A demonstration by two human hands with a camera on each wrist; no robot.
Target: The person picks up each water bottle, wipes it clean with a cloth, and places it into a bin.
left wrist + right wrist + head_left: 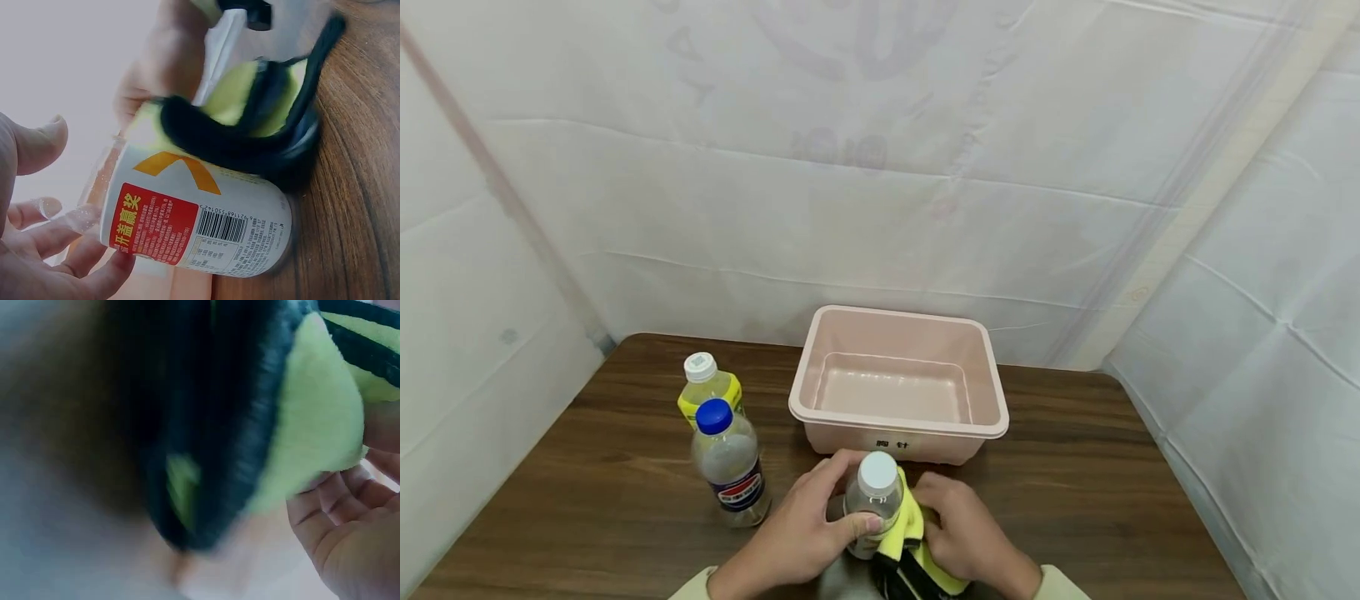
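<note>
A clear bottle (pixel 878 492) with a white cap stands at the near side of the table, my left hand (pixel 808 521) curved round it with the thumb across its front. The left wrist view shows its white, red and orange label (pixel 200 219) and the fingers (pixel 69 234) at its clear upper part. Against the bottle's right side lies a yellow-green cloth item with black trim (pixel 906 525), partly hidden by my right hand (pixel 966 529), which grips it. In the right wrist view this bunched item, blurred, fills the middle, with curled fingers (pixel 340 500) at its edge.
Just beyond my hands stands an empty pink plastic bin (pixel 898 427). To the left are a blue-capped bottle (pixel 730 467) and, behind it, a white-capped bottle with a yellow label (pixel 700 383). White sheeting (pixel 880 208) encloses the dark wooden table (pixel 625 492).
</note>
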